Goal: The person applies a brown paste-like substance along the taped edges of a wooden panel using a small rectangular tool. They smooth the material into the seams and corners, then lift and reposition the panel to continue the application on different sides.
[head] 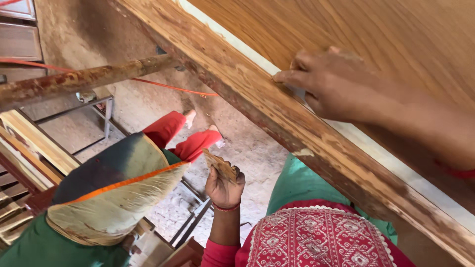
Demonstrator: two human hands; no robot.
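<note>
One big brown wooden panel (356, 29) with a worn, patchy wooden edge (277, 109) slants across the view. One rusty metal pipe (84, 79) crosses at the left. The right hand (336, 84) lies flat and open on the edge. The left hand (225, 185) has its grip closed on one small brown scrap of sandpaper (220, 165), below the panel.

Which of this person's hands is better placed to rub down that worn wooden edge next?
Probably the right hand: it already rests on the wooden frame edge. The left hand is below, off the wood, gripping a sandpaper scrap.
</note>
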